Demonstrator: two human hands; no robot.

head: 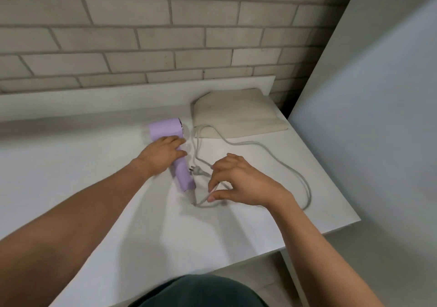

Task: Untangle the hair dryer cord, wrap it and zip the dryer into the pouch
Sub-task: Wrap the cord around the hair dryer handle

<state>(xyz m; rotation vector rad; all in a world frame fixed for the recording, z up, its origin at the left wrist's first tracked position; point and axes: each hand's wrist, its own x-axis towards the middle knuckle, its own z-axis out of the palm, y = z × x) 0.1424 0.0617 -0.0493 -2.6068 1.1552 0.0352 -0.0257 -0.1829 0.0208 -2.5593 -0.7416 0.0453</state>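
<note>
Head view is showing the purple hair dryer [165,128] lying on the white table [71,165], the beige pouch [236,115] sitting flat just behind it to the right. The grey cord [308,188] is looping from the handle base out to the right and back up over the pouch edge, and the plug [197,170] is lying beside the handle.

Risks: pulling the pinched strand while the loops are crossing near the handle is likely tightening the tangle rather than freeing it. A hard tug is also likely dragging the plug along or straining the cord where it is leaving the handle. The strand lying on the pouch could be shifting it too.

The left hand [163,152] is reaching forward, fingers wrapping over the dryer where body meets handle, holding it down. The right hand [238,181] is hovering low, thumb and forefinger pinching the cord near the handle base, other fingers arching loosely
</note>
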